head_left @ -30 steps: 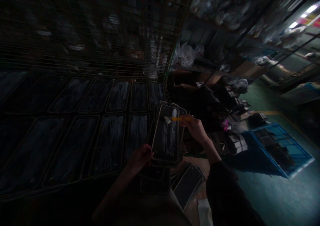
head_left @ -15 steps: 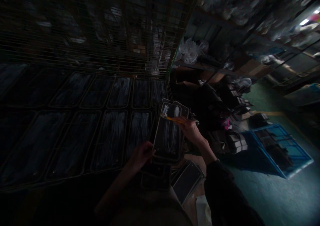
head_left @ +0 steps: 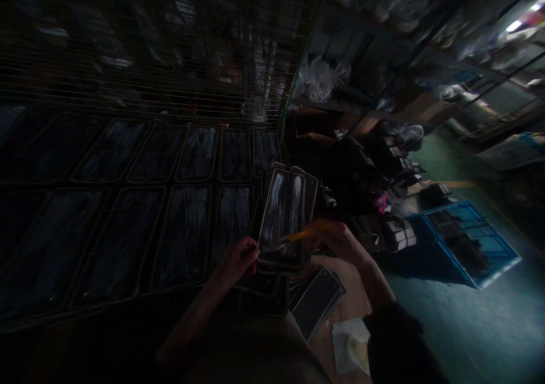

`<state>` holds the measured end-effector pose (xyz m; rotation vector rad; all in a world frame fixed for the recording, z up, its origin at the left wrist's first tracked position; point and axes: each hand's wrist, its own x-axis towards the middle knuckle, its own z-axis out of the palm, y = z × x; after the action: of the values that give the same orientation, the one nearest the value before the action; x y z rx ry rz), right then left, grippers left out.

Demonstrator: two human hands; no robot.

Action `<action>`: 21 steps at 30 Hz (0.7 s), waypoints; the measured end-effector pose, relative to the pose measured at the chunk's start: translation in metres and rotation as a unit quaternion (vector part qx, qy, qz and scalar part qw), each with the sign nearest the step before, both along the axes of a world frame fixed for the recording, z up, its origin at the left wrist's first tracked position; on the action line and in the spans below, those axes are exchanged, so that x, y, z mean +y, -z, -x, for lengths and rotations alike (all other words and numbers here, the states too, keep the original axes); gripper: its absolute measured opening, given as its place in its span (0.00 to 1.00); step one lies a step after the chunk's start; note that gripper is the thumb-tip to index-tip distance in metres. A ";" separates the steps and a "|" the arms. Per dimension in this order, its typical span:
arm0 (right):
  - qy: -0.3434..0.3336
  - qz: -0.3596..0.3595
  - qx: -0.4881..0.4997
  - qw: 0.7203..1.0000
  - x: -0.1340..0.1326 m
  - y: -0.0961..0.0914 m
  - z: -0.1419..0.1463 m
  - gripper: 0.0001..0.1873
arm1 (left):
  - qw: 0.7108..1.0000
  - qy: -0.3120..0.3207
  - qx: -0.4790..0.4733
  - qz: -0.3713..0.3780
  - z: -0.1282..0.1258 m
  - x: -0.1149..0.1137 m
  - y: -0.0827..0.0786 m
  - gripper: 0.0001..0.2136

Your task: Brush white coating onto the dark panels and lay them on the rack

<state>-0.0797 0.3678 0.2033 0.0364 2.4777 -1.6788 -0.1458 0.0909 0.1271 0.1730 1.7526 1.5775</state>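
Observation:
My left hand [head_left: 238,260] grips the lower left corner of a stack of dark rectangular panels [head_left: 283,214] with pale streaks on the top one. My right hand [head_left: 340,242] is closed on a small brush with an orange handle [head_left: 298,236]. The brush tip rests on the lower part of the top panel. More dark panels [head_left: 317,302] lie below the stack, near my lap.
A wire rack [head_left: 128,202] to the left holds rows of streaked dark panels laid flat. A blue crate [head_left: 464,242] stands on the green floor at right. Cluttered shelves with plastic bags [head_left: 321,83] rise behind. A pale cloth [head_left: 349,344] lies near my right forearm.
My right hand has drawn the brush from the top of the panel down to its lower end. The left hand keeps its hold on the stack.

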 end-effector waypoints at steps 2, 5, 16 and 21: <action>0.074 -0.031 0.053 0.995 0.013 0.011 0.019 0.18 | 1.000 -0.010 -0.001 0.001 0.000 0.000 0.000 0.13; 0.147 -0.111 0.134 0.974 0.025 0.018 0.048 0.18 | 1.000 -0.029 -0.007 -0.003 0.000 0.001 0.000 0.15; 0.045 -0.295 0.199 0.933 0.016 0.015 0.078 0.15 | 0.998 -0.056 -0.010 -0.005 -0.003 0.001 0.010 0.17; 0.024 -0.189 0.144 0.971 0.025 -0.002 0.051 0.15 | 1.000 -0.027 0.006 0.002 -0.003 -0.001 0.009 0.15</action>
<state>-0.1302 0.3928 0.2052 -0.1144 3.0052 -1.2781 -0.1427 0.0897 0.1182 0.1337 1.7831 1.6151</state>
